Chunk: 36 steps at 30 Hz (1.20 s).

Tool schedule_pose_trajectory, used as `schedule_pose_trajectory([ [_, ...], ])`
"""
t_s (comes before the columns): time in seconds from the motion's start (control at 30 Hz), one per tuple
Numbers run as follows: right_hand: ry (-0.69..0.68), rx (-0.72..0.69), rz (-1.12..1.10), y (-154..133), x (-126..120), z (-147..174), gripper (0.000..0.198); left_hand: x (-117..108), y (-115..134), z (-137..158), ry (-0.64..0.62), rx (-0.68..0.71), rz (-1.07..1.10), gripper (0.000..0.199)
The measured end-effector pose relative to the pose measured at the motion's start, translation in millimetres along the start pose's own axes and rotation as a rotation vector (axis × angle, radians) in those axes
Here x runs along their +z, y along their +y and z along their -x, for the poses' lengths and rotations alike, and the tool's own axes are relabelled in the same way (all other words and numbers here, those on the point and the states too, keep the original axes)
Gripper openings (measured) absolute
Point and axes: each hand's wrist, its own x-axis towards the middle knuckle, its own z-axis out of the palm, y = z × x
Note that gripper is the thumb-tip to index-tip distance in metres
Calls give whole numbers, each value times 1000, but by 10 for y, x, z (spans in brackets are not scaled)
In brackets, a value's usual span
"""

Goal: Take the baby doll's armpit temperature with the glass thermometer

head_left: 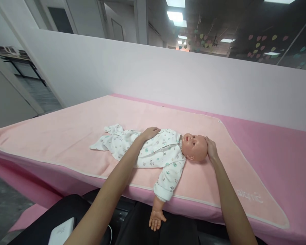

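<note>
Doll [165, 153]: lying across pale blanket [66, 136], head [196, 149] right | left hand [151, 132]: resting flat on torso, grip wide | right hand [211, 149]: cupping crown, grip loosely curved | risk: near forearm [158, 204] is overhanging counter [194, 208]; snagging could be dragging the doll nearward

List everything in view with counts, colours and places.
Doll: one, tan, middle
Suit: one, patterned white, on the doll
Blanket: one, peach, under the doll
Cover: one, pink, under the blanket
Wall: one, white, behind
Hearts: many, mixed colours, upper right
Ceiling lights: several, white, top
Table: one, dark-framed, far left
Device: one, white, lower left
Cable: one, white, lower left
Trousers: one pair, black, bottom
Left hand: one, bare, on the doll's torso
Right hand: one, bare, against the doll's head
</note>
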Motion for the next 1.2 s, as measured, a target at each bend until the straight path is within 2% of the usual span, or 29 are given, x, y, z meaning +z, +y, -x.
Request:
schedule_pose_trajectory([
  [0.03, -65, 33, 25, -15, 16, 17, 42, 3, -10, -9, -2, -8, 11, 51],
  [0.1, -107, 59, 43, -36, 38, 45, 44, 7, -28, -23, -5, -17, 30, 50],
  [0.27, -96, 71, 22, -30, 54, 56, 42, 5, -36, -22, -1, -15, 34, 50],
  [0.4, -53, 108, -165, -7, 22, 13, 38, -9, -6, 0, 3, -4, 22, 51],
  [0.57, 79, 26, -366, 20, -122, -59, 39, -24, 31, 19, 1, 0, -11, 51],
  [0.73, 367, 58, -251, 53, -136, -58, 42, -30, 35, 23, 8, 7, -27, 52],
  [0.8, 412, 44, -202, 43, -74, -34, 43, -34, 42, 28, 6, 6, -31, 52],
  [0.83, 383, 31, -181, 28, -35, -17, 43, -36, 49, 33, 5, 4, -32, 52],
  [0.9, 228, 46, -134, -17, 46, 28, 38, -43, 65, 44, 4, -2, -33, 52],
  [0.97, 38, 112, -98, -74, 113, 78, 32, -50, 80, 57, 3, -6, -30, 52],
  [1.03, -65, 164, -87, -126, 156, 118, 32, -56, 87, 65, -1, -10, -27, 53],
  [1.2, -13, 206, -88, -161, 171, 124, 31, -55, 66, 54, -6, -15, -28, 55],
])
